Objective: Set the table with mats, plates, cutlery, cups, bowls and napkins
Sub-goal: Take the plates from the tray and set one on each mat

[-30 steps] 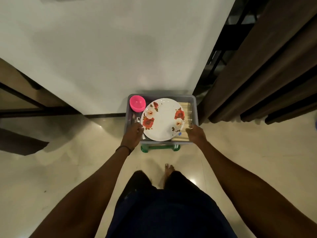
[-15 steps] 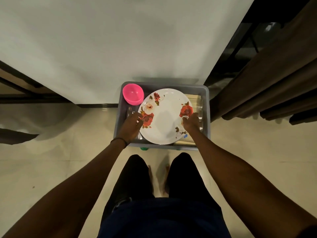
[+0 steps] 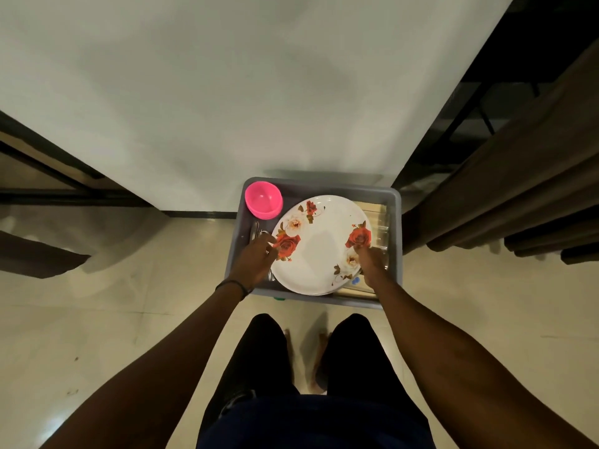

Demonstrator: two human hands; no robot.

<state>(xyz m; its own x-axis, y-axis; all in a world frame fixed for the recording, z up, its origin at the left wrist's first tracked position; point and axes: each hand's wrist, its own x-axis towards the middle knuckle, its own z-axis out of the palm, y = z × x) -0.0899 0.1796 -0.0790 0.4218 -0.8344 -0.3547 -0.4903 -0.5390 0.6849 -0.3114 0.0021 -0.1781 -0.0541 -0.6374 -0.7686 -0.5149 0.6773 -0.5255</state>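
Observation:
A white plate (image 3: 319,251) with red roses lies on top of a stack in a grey tub (image 3: 397,218) in front of my legs. My left hand (image 3: 254,262) grips the plate's left rim, thumb by a rose. At the plate's right front rim my right hand (image 3: 372,264) holds it, fingers curled under the edge. Stacked pink bowls (image 3: 262,199) sit in the tub's far left corner. Metal cutlery (image 3: 255,229) lies beside my left hand. Beige mats (image 3: 372,207) and clear glasses (image 3: 383,236) show along the right side, partly hidden by the plates.
A white table (image 3: 259,92) fills the view beyond the tub. Brown curtains (image 3: 518,196) hang at the right, with a dark chair frame (image 3: 479,102) behind them. Glossy tiled floor (image 3: 113,319) surrounds me. A green stool (image 3: 279,298) peeks out under the tub.
I have come closer to the tub. My right hand moved from the tub's front edge onto the plate's right rim. My left hand stays at the left rim.

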